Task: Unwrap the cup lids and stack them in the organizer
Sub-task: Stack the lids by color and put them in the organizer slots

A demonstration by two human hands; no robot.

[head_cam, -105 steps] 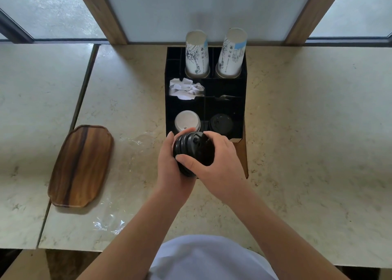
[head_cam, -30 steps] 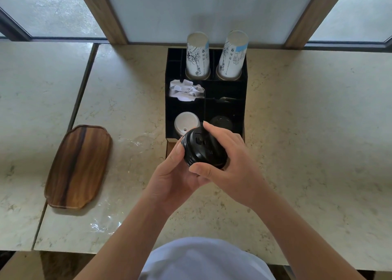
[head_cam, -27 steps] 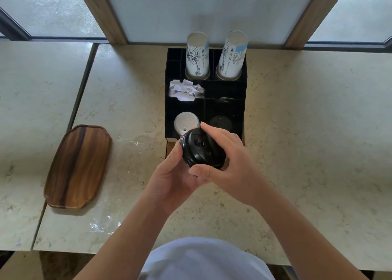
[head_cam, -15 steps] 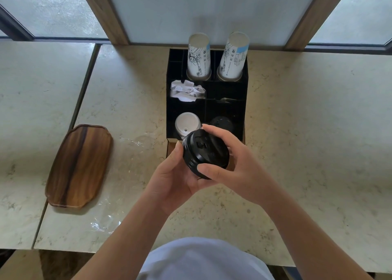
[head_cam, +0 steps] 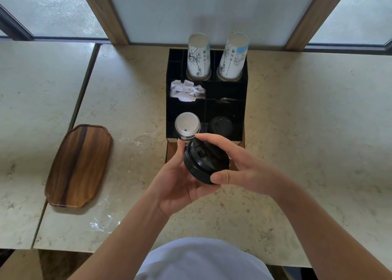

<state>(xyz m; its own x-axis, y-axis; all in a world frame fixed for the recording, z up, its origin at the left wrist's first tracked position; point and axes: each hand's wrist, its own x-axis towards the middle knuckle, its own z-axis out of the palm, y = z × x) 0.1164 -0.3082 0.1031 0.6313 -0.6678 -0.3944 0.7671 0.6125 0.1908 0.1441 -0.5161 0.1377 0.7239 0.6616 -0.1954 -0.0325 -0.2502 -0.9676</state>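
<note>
Tilted further now, both hands [head_cam: 244,169] grip the ribbed black lid stack [head_cam: 204,163].

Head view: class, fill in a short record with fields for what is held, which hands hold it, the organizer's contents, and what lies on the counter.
held: stack of black lids
hands: left hand cradles it; right hand grips it, fingers over top
organizer: white lids front left, black lids front right, crumpled paper, two paper cup stacks at back
counter: wooden tray, clear plastic wrap
</note>
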